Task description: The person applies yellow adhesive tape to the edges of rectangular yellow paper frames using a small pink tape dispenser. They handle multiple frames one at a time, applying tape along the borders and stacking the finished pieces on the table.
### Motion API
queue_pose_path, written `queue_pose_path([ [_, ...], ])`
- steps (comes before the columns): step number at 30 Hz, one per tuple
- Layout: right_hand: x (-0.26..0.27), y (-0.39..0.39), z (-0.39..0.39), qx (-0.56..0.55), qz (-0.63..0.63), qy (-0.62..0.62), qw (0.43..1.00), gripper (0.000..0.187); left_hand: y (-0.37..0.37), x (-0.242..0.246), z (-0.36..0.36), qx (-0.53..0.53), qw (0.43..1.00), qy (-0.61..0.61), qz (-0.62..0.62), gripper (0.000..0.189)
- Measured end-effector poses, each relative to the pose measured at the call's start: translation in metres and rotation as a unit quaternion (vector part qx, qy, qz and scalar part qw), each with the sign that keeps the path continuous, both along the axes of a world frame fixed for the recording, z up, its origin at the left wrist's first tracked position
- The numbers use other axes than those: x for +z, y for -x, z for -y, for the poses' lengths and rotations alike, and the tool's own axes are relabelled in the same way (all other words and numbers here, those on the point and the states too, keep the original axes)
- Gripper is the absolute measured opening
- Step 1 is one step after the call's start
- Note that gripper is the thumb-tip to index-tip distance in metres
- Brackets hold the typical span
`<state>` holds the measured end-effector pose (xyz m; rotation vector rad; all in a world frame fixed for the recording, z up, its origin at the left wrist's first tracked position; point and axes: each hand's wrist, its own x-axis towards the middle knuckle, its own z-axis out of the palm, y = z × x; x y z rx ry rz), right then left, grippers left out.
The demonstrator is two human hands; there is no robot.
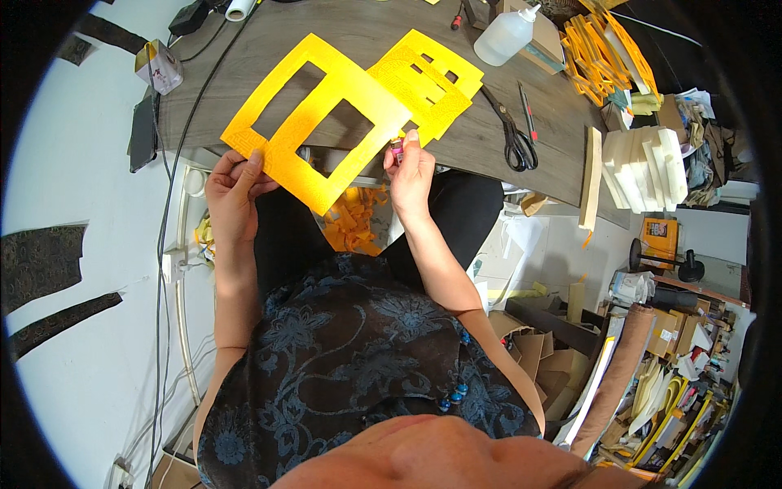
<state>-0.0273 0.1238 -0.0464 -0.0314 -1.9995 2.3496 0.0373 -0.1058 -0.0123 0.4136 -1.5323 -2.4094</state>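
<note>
My left hand (235,195) pinches the near left corner of a yellow patterned fabric or paper sheet (342,82) between thumb and fingers. Two large rectangular openings are cut through this sheet, which is held tilted over the table's front edge. At its right edge, my right hand (412,174) grips a small pink lighter (398,150), top end up against the sheet's margin; whether a flame burns cannot be made out. More yellow cut-out sheets (449,113) lie on the wooden table (226,79), partly beneath the held one.
Black-handled scissors (518,147) and a utility knife (528,113) rest to the right. Behind them stands a white squeeze bottle (504,36). Pale padded blocks (641,168) and a stack of yellow frames (589,58) crowd the right end. Orange scraps (351,220) lie below, between my knees.
</note>
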Motion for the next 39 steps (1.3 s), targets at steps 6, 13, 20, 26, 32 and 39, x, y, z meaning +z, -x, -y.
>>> queue_pose_path([
  [6,0.001,-0.008,0.008,0.012,-0.009,-0.008,1.000,0.055,-0.001,0.002,-0.001,0.003,1.000,0.000,0.002,0.011],
  [13,0.002,-0.019,0.015,0.040,-0.013,-0.015,0.999,0.054,0.001,0.002,-0.004,0.016,1.000,-0.016,-0.007,0.011],
  [20,0.001,-0.026,0.021,0.055,-0.009,-0.041,0.998,0.055,0.005,0.000,-0.007,0.026,1.000,-0.011,-0.008,0.012],
  [26,-0.003,-0.033,0.023,0.077,-0.026,-0.053,0.995,0.049,0.009,0.001,-0.011,0.041,0.999,-0.027,-0.015,0.011],
  [32,-0.006,-0.040,0.028,0.095,-0.022,-0.038,0.994,0.051,0.013,-0.001,-0.013,0.050,0.998,-0.036,-0.024,0.011],
  [39,-0.008,-0.049,0.033,0.109,-0.019,-0.049,0.993,0.052,0.015,-0.003,-0.015,0.057,0.997,-0.035,-0.028,0.013],
])
